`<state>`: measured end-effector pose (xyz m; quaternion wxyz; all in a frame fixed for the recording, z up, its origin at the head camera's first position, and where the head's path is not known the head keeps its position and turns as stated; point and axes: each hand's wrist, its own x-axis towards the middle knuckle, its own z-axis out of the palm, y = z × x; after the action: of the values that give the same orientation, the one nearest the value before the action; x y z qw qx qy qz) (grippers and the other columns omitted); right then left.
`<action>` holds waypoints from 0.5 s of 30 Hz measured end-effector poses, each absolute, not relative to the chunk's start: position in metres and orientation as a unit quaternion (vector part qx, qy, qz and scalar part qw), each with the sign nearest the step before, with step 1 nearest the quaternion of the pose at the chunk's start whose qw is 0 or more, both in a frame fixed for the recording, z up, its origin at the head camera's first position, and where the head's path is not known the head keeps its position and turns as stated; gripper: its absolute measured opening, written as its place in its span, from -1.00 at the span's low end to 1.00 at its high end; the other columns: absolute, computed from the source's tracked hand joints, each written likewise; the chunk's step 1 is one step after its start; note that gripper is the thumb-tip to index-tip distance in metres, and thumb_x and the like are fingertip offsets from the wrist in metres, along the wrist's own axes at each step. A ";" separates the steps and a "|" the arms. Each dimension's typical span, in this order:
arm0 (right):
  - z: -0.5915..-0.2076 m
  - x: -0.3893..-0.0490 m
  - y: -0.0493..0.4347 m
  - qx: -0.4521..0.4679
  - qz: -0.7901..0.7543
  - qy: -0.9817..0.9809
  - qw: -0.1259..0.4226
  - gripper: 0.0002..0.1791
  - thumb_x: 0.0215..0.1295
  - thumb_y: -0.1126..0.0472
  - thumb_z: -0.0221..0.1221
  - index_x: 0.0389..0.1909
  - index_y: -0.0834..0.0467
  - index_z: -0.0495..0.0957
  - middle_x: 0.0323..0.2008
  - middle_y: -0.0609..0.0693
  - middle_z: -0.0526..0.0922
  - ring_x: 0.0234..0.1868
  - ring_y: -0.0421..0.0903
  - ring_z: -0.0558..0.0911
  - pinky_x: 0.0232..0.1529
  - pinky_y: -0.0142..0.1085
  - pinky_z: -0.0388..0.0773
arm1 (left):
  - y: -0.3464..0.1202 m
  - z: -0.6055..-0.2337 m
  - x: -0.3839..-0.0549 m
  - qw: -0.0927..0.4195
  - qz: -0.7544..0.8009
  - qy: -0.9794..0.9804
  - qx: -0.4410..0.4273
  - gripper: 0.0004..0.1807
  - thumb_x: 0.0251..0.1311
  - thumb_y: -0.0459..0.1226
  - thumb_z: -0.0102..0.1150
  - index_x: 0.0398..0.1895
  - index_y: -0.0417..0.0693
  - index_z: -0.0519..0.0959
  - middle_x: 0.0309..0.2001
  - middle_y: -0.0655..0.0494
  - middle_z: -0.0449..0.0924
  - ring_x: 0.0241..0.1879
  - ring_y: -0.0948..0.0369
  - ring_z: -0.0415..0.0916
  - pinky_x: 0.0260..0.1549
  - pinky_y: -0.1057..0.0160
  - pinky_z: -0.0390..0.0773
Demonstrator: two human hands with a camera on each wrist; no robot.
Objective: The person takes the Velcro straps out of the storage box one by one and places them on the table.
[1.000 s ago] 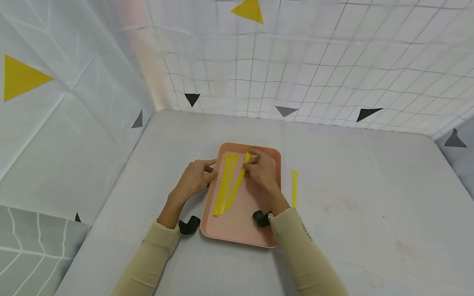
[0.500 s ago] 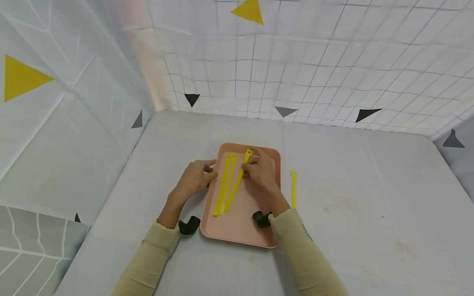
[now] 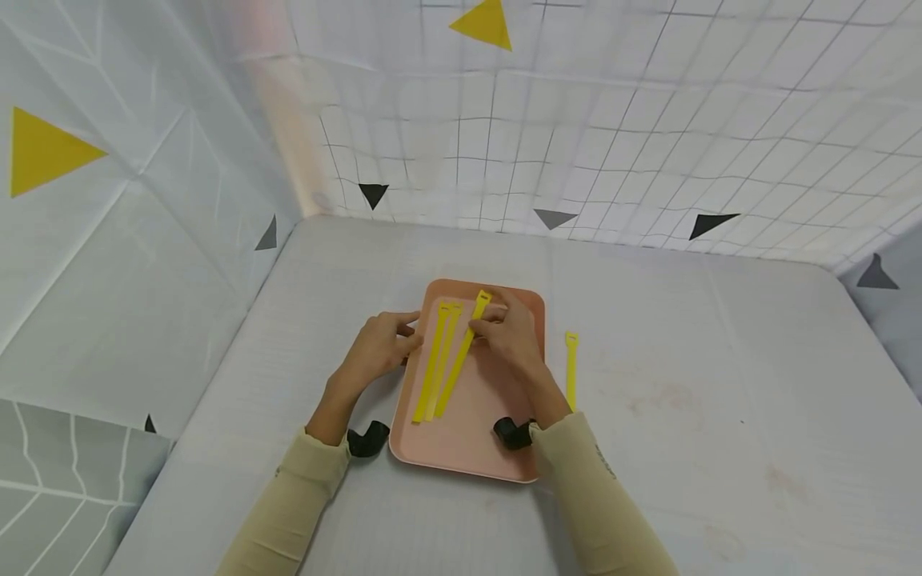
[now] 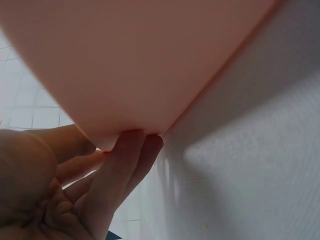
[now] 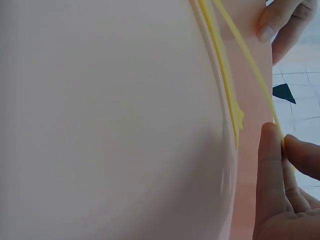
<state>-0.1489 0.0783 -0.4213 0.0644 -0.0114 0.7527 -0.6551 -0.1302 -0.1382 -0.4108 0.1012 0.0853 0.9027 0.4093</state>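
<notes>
While left hand (image 3: 378, 344) is gripping the tray (image 3: 461, 452), right hand (image 3: 513, 332) is pinching a strap (image 3: 458, 365) slanting toward tray's near-left corner.

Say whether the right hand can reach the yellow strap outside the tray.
Likely yes: the outer yellow strap has its slotted end uncovered, though the right hand has another yellow strap in its grip.

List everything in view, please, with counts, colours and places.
Table: one, pale grey, beneath
Tray: one, pink, centre
Slotted straps: two, yellow, lying in tray
Held strap: one, yellow, over tray
Loose strap: one, yellow, right of tray
Wall sheets: several, whitish, behind and beside
Triangles: two, yellow, on sheets
Dark patches: six, black or grey, on sheets
Wrist devices: two, black, by cuffs
Sleeves: two, beige, bottom
Left hand: one, at tray's rim
Right hand: one, pinching strap
</notes>
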 end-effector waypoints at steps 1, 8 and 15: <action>-0.421 -0.148 0.079 -0.010 -0.661 0.747 0.069 -0.28 0.26 0.49 0.24 0.44 0.16 0.27 -0.23 0.33 0.66 -0.36 0.12 0.71 -0.27 -0.07 0.68 | -0.138 -0.411 -0.130 0.101 0.410 0.902 0.085 -0.46 0.38 -0.31 0.15 0.39 -0.23 0.37 0.00 -0.27 0.63 -0.50 0.19 0.68 -0.55 0.28 0.59; -0.415 -0.144 0.086 -0.006 -0.684 0.724 0.091 -0.16 0.28 0.46 0.24 0.53 0.11 0.10 -0.13 0.38 0.62 -0.34 0.08 0.73 -0.19 -0.02 0.66 | -0.138 -0.412 -0.130 0.098 0.413 0.901 0.089 -0.46 0.38 -0.31 0.16 0.39 -0.23 0.37 -0.01 -0.28 0.63 -0.50 0.19 0.68 -0.57 0.29 0.57; -0.409 -0.141 0.090 -0.017 -0.693 0.715 0.091 -0.17 0.29 0.49 0.22 0.53 0.15 0.09 -0.05 0.46 0.58 -0.35 0.03 0.72 -0.16 0.02 0.64 | -0.139 -0.413 -0.130 0.096 0.411 0.902 0.089 -0.46 0.38 -0.31 0.16 0.39 -0.23 0.37 -0.01 -0.27 0.63 -0.49 0.19 0.68 -0.53 0.27 0.61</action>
<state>-0.1406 0.0897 -0.4092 0.0907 -0.0174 0.7149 -0.6931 -0.1302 -0.1395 -0.4127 0.0960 0.0889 0.9020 0.4114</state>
